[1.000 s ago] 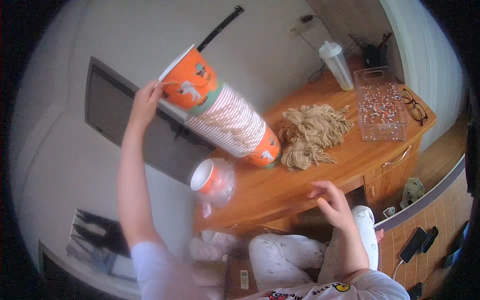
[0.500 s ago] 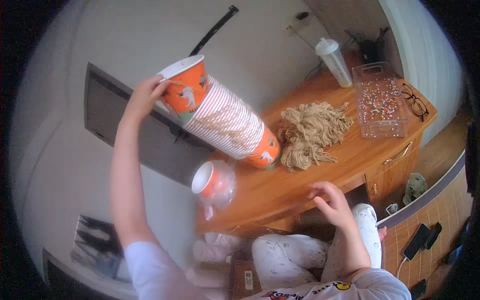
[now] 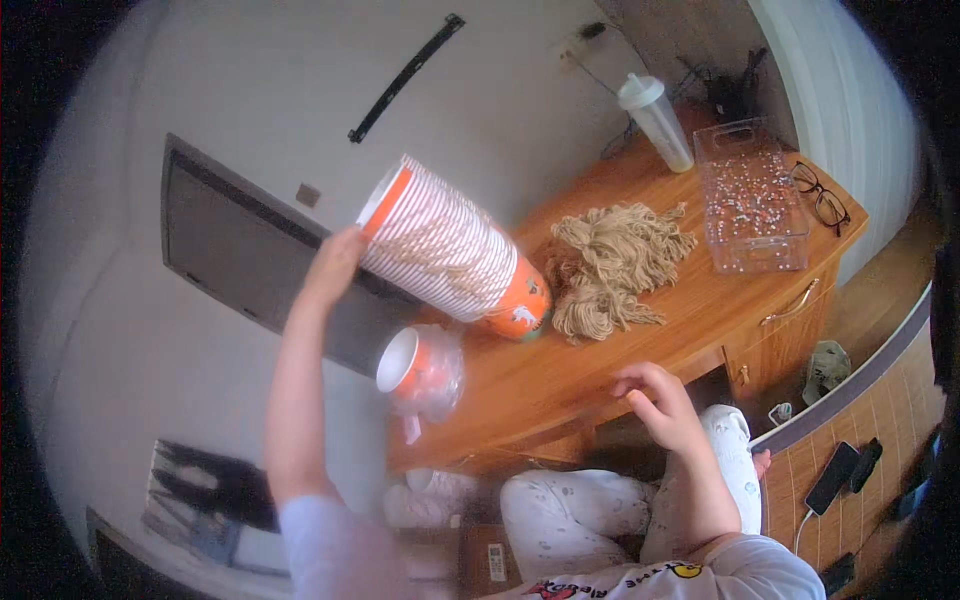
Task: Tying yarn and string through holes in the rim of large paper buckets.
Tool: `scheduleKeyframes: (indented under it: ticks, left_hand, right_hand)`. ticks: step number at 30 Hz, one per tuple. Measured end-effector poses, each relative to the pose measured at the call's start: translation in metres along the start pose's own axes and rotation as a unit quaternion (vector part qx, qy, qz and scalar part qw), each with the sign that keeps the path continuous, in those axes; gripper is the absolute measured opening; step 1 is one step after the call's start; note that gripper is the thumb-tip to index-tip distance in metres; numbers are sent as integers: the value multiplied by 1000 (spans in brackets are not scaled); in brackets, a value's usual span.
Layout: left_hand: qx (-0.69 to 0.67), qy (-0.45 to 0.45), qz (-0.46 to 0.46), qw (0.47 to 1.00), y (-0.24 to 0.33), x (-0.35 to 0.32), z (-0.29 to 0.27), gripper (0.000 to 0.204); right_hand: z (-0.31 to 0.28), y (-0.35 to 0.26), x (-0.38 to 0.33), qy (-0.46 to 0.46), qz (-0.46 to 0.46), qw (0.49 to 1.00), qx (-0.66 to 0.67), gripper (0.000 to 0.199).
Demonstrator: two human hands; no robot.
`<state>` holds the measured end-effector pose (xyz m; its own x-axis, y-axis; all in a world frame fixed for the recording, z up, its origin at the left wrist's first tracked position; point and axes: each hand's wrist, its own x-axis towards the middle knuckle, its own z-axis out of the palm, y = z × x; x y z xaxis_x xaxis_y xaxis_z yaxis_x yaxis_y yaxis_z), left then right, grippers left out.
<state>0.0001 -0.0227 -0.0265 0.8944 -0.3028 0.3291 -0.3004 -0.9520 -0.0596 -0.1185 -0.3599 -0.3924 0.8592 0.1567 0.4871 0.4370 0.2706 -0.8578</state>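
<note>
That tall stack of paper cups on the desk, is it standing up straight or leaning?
Leaning. The stack of paper cups rests its orange base on the wooden desk and slants up leftward, where the left hand touches its top rim.

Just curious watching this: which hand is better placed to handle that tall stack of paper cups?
Probably the left hand: it is raised against the top of the cup stack. The right hand hangs open at the desk edge, away from it.

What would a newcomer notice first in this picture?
First, the tall stack of orange and white paper cups standing on the wooden desk, with the left hand at its top rim. Beside its base lies a heap of beige yarn, and behind that stands a clear box of beads.
</note>
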Motion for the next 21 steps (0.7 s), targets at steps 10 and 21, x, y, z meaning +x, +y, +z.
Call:
scheduleKeyframes:
  ticks: [10,21]
  left_hand:
    - [7,53,-1,999,5,-14,26,40]
    - [117,161,291,936,109,-74,165,20]
  right_hand:
    - [6,0,3,32,-14,999,-17,23]
    - [14,0,-3,133,14,991,-28,16]
